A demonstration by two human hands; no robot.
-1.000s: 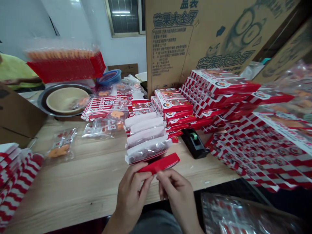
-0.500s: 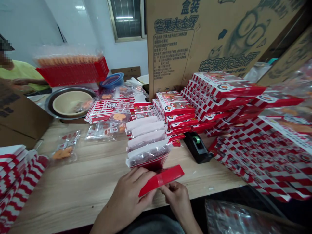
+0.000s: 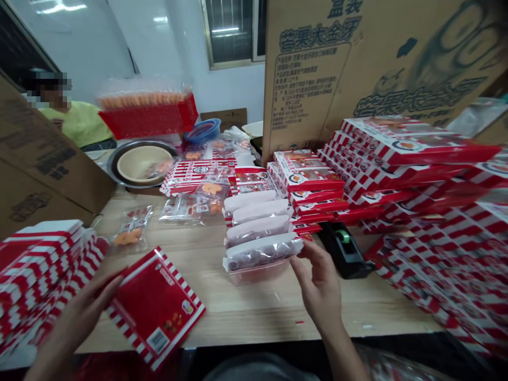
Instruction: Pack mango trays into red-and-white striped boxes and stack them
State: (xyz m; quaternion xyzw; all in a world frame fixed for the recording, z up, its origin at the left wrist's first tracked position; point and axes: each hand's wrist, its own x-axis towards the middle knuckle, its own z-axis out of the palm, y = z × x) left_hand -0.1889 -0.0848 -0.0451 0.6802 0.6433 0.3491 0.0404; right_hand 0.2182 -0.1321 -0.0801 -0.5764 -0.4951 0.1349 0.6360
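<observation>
My left hand [image 3: 85, 304] holds a flat red box with a red-and-white striped border [image 3: 154, 304] by its left edge, low over the table's front left. It lies back side up, showing a barcode. My right hand [image 3: 319, 283] reaches to the nearest of a row of clear plastic trays [image 3: 260, 254] in the middle of the table, with its fingers at that tray's right end. Whether the fingers grip the tray is not clear.
Stacks of striped boxes stand at the left [image 3: 35, 264] and right [image 3: 400, 159]. A black tape dispenser [image 3: 345, 248] sits right of the trays. Behind are loose candy packets [image 3: 130, 233], a bowl [image 3: 141, 164], a red basket [image 3: 148, 119] and big cartons [image 3: 357, 63]. A person in yellow [image 3: 77, 121] sits far left.
The box, held edge-on by both hands near the front edge, has moved left and now lies flat in my left hand. My right hand let go and reached forward to the trays.
</observation>
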